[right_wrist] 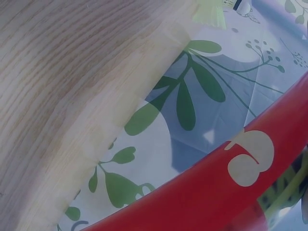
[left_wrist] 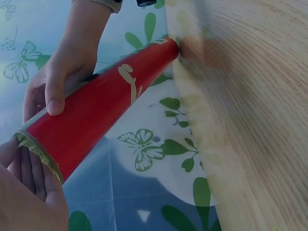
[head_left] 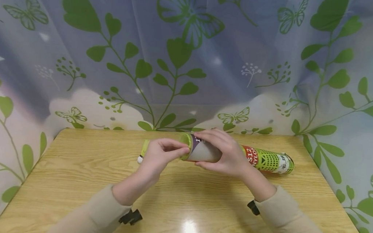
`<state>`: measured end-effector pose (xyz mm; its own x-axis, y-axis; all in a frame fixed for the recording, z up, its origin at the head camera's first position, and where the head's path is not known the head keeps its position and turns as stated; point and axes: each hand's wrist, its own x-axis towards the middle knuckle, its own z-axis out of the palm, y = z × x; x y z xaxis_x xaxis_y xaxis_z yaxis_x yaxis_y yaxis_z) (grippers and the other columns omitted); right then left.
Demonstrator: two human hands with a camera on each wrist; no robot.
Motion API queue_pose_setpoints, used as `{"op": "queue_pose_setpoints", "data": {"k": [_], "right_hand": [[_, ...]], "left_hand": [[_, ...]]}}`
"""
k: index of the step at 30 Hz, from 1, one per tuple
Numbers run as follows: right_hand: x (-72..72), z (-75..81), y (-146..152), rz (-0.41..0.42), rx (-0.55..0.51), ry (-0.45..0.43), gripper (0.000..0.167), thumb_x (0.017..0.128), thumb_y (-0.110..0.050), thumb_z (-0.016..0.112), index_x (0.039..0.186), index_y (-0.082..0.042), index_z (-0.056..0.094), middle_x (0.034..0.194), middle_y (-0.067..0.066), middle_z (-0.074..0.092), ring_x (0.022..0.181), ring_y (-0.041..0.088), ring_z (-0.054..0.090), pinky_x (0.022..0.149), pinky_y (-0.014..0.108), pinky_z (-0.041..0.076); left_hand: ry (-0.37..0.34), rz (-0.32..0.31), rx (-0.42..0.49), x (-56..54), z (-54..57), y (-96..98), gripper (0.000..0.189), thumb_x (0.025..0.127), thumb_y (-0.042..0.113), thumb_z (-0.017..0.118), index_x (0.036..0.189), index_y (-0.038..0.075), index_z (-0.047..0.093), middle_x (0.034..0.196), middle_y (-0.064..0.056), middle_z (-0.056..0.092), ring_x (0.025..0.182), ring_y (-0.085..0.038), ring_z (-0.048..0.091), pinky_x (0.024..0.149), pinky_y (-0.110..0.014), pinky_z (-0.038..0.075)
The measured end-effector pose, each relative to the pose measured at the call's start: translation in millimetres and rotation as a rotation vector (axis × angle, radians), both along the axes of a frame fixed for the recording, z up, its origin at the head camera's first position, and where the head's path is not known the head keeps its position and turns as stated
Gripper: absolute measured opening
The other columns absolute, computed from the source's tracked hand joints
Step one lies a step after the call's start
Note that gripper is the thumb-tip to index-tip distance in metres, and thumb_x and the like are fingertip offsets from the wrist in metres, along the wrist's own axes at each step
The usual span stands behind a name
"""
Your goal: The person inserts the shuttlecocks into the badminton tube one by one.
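A long shuttlecock tube (head_left: 268, 161), green and red with printed lettering, is held sideways over the table. Its side in the left wrist view is red (left_wrist: 110, 106). My right hand (head_left: 224, 150) grips the tube near its left end, the fingers over the top and the thumb on the near side. At the mouth, a yellow-green shuttlecock skirt (head_left: 185, 140) shows at the rim. My left hand (head_left: 160, 154) pinches there between thumb and forefinger; the fingertips are partly hidden. Another yellow shuttlecock (head_left: 144, 148) lies behind the left hand, its white base towards me.
The wooden table (head_left: 97, 168) runs back to a patterned curtain (head_left: 125, 100) with green leaves and butterflies. More of that curtain hangs at the right side. Each cuff has a dark wrist camera (head_left: 130, 217) strapped near it.
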<state>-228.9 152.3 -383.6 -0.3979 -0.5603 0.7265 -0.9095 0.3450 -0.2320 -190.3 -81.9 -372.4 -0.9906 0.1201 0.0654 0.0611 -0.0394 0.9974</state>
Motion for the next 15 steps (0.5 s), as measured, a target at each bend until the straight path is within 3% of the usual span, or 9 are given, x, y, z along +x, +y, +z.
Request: {"op": "queue_pose_setpoints", "data": {"k": [4,10,15], "right_hand": [[1.1,-0.7,0.7,-0.005,-0.001,-0.012,0.074,0.069,-0.021,0.098,0.135,-0.004,0.069,0.132,0.014,0.074,0.122,0.033,0.069,0.109,0.052,0.054],[1.0,-1.0,1.0,-0.009,0.0,-0.007,0.072,0.071,-0.022,0.097,0.135,-0.004,0.069,0.132,0.014,0.074,0.122,0.033,0.069,0.111,0.055,0.052],[0.8,0.0,0.8,-0.003,-0.002,-0.011,0.073,0.071,-0.021,0.097,0.135,-0.004,0.069,0.133,0.014,0.074,0.122,0.033,0.069,0.111,0.052,0.053]], "left_hand": [[-0.008,-0.011,0.009,-1.2,0.5,1.3,0.009,0.089,-0.004,0.081,0.096,0.001,0.083,0.08,0.014,0.077,0.079,-0.005,0.069,0.075,-0.02,0.056],[-0.018,-0.037,-0.031,-4.2,2.4,0.6,0.015,0.091,-0.002,0.08,0.104,-0.008,0.079,0.084,0.011,0.079,0.083,-0.006,0.07,0.079,-0.021,0.057],[-0.024,-0.082,-0.061,-6.4,4.1,-1.7,0.016,0.093,-0.002,0.078,0.107,-0.009,0.078,0.088,0.01,0.079,0.087,-0.007,0.07,0.082,-0.023,0.058]]}}
